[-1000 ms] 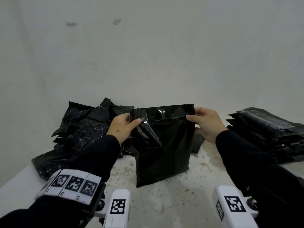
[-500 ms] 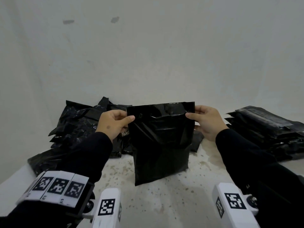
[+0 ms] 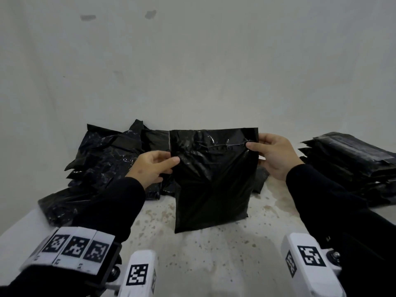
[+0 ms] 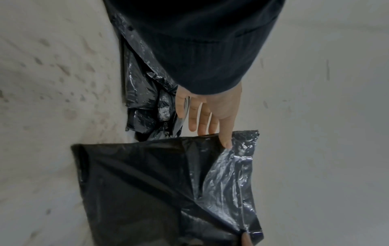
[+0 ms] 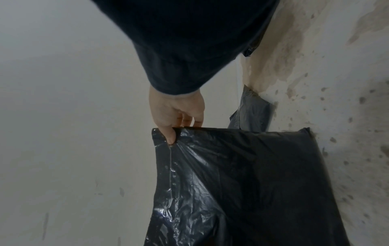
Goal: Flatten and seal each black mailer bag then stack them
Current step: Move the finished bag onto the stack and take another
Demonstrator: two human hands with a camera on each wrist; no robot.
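Pinching: both hands hold one black mailer bag (image 3: 211, 179) upright by its top corners, its bottom edge at or just above the speckled table (image 3: 214, 254).
Right hand: the right hand (image 3: 276, 156) has its thumb on the near face at the flap line, with the other fingers behind the film.
Left hand: the left hand (image 3: 153, 168) pinches the left edge a little lower, thumb in front.
Flap: a raised crease runs across the top of the bag from the right thumb; I cannot tell whether the flap is already stuck down.
Slip risk: the film is glossy and thin, so a light two-corner pinch could let one side slide free and the bag swing or drop.
Seal risk: diagonal wrinkles run down from both grips; if uneven pull leaves them in, the flap could bond crooked or trap a fold.
Air risk: the lower body looks slightly puffed, so sealing before pressing it flat could lock air in.
Surroundings: a loose heap of crumpled bags (image 3: 111, 161) lies behind to the left, and a tidy stack (image 3: 351, 159) sits well apart on the right.
Stack risk: a puffy bag laid there could slide off the slick pile.
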